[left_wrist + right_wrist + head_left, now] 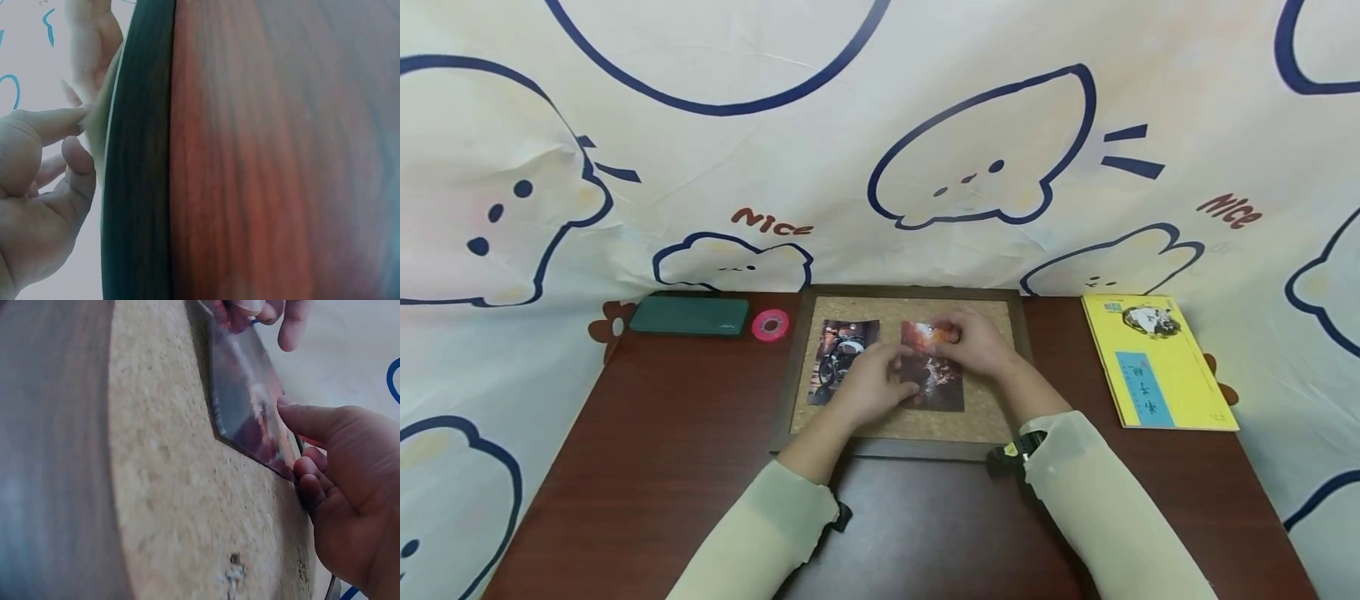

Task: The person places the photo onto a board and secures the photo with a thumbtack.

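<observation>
A framed cork board point(988, 417) lies on the table, its dark frame near the backdrop. On its left half is a photo of a motorcycle point(829, 371). A second photo point(943, 392), dark with a fiery orange top, is over the right half and shows glossy in the right wrist view. My left hand point(874, 387) pinches this photo at its left side, with thumb and forefinger close together. Across from it, my right hand point(979, 343) holds the upper right edge; in the right wrist view its thumb point(312, 419) presses the face and the other fingers curl at the edge.
Left of the board are a pink ring-shaped roll point(771, 326) and a dark green flat case point(688, 317). A yellow book point(1180, 375) with a blue label lies at the right. Behind the table point(685, 450) hangs a white cartoon-printed cloth point(850, 167).
</observation>
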The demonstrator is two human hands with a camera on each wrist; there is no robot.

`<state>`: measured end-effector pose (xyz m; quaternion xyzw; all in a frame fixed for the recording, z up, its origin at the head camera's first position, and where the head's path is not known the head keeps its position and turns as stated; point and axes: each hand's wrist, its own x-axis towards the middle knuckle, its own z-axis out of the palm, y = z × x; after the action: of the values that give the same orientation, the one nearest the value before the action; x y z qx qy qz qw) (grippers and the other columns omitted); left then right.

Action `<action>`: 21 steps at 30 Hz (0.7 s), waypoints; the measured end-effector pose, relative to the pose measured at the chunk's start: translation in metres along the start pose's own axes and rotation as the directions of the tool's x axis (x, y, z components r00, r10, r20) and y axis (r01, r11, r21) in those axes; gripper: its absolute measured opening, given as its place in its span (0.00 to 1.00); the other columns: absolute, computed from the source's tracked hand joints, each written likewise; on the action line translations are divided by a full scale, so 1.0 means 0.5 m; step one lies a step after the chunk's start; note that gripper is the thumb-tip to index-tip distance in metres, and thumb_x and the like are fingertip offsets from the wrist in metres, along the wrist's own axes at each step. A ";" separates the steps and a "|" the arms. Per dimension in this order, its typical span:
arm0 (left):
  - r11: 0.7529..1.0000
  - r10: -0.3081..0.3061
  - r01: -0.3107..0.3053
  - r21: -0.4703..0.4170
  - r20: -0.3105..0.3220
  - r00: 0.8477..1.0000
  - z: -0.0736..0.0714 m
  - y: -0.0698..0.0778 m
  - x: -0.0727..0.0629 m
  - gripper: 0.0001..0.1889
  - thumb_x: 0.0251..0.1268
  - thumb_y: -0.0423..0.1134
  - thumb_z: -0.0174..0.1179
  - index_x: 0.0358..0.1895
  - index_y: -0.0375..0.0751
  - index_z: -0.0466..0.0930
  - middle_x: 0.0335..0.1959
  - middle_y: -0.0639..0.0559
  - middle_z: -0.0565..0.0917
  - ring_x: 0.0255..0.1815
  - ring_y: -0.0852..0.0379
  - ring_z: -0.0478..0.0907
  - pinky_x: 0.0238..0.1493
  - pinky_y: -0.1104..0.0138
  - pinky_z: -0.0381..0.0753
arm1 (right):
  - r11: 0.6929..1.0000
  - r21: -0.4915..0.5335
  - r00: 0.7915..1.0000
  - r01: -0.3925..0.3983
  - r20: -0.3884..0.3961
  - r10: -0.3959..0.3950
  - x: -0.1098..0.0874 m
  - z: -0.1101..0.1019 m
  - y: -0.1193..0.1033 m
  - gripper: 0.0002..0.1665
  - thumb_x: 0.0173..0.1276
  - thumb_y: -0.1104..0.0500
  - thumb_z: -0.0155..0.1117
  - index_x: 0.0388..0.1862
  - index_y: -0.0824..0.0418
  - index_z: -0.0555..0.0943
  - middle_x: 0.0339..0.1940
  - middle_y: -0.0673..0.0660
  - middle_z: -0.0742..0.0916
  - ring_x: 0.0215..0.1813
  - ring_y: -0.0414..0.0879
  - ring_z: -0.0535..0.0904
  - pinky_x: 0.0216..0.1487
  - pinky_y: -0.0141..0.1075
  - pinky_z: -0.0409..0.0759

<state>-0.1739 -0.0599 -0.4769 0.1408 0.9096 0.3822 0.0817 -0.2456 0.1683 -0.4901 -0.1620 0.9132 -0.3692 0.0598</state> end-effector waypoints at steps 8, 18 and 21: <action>0.996 0.055 -0.058 -0.064 -0.049 0.997 -0.030 -0.023 -0.016 0.27 0.62 0.40 0.75 0.64 0.39 0.81 0.43 0.49 0.80 0.39 0.56 0.76 0.42 0.62 0.80 | 0.999 0.028 0.999 0.044 -0.032 -0.043 -0.043 -0.009 -0.006 0.28 0.65 0.54 0.78 0.61 0.61 0.83 0.42 0.55 0.82 0.43 0.49 0.78 0.44 0.42 0.78; 0.993 0.110 -0.114 -0.035 -0.111 0.988 -0.059 -0.054 -0.045 0.21 0.64 0.37 0.73 0.60 0.41 0.84 0.40 0.52 0.80 0.34 0.57 0.74 0.36 0.63 0.76 | 0.991 -0.034 0.989 0.128 -0.074 -0.130 -0.113 -0.028 0.000 0.24 0.67 0.55 0.76 0.60 0.60 0.84 0.46 0.56 0.83 0.44 0.48 0.78 0.45 0.43 0.79; 0.992 0.120 -0.124 -0.023 -0.120 0.985 -0.071 -0.055 -0.055 0.20 0.65 0.37 0.73 0.59 0.39 0.84 0.39 0.52 0.80 0.34 0.56 0.74 0.37 0.62 0.75 | 0.988 -0.067 0.985 0.137 -0.096 -0.143 -0.137 -0.034 0.005 0.24 0.68 0.54 0.75 0.60 0.60 0.84 0.49 0.57 0.84 0.48 0.50 0.79 0.48 0.46 0.80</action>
<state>-0.1624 -0.1107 -0.4710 0.1719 0.8967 0.4078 0.0060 -0.1858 0.2044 -0.4801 -0.2088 0.9121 -0.3525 -0.0174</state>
